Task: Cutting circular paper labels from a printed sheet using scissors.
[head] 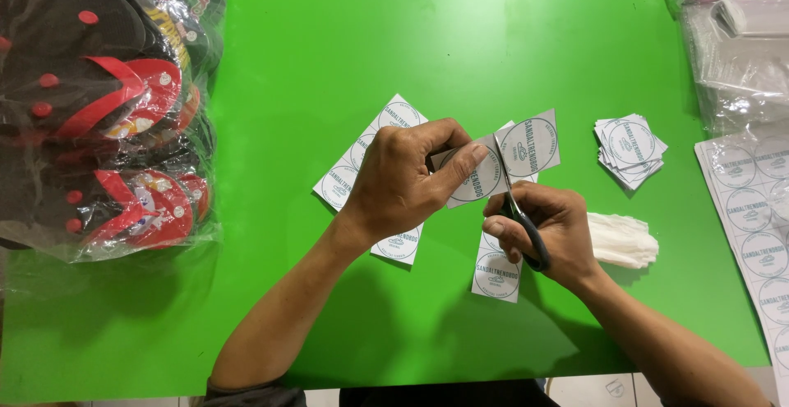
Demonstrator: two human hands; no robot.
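Green table, centre frame: left hand pinches label strip taut so right hand, gripping scissors, cuts btwn circles; cut stack at right.

A single head-worn camera looks almost straight down, from close above, onto a bright green flat tabletop, facing away from the wearer's body. The table's near edge runs along the bottom of the view, where both forearms enter, while its left and right edges are crowded by goods cut off at the frame's borders. No second view overlaps this one.
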